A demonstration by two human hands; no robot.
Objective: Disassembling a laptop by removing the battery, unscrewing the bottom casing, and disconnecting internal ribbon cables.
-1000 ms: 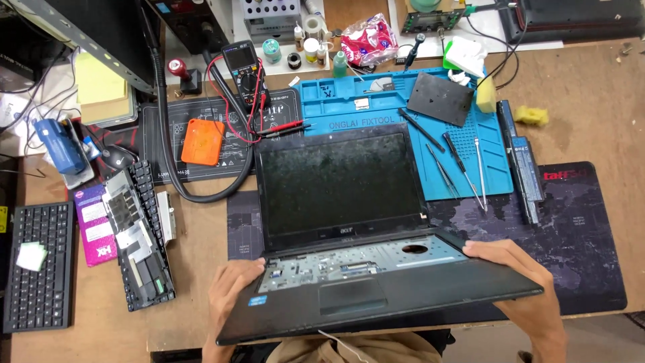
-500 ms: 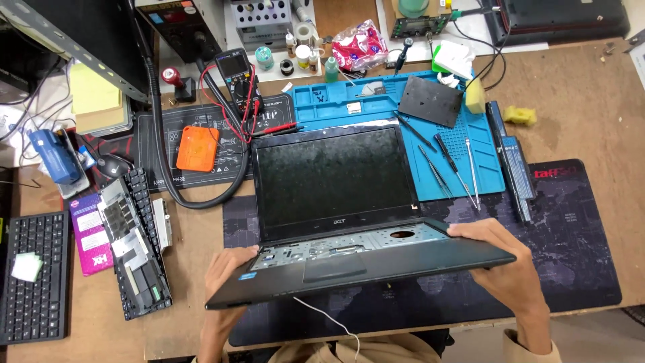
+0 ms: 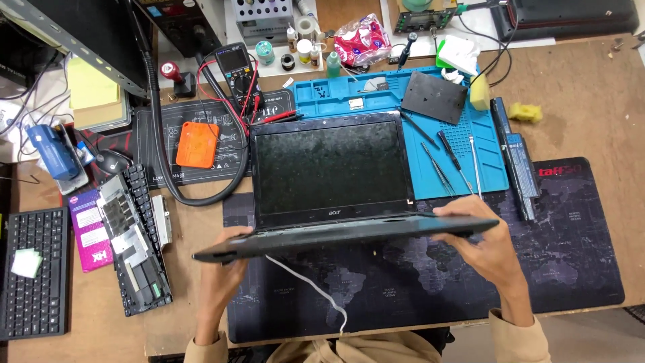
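Wooden bench, crowded with repair gear, fills the view from above, with a dark desk mat printed with a world map laid over its near part. Above that mat both hands hold up an open black laptop: its base is tipped so that only the thin front edge shows, while the dusty, dark screen faces the camera. The left hand grips the base at its left corner, fingers curled under it; the right hand clasps the right end, thumb on top. A white cable hangs from under the base toward the person. Behind the laptop lies a blue work mat with a dark square plate, and several screwdrivers lie just right of the screen. A long black battery rests beside the blue mat. To the left are an orange box, a multimeter with red leads, a loose keyboard and a second keyboard at the edge.
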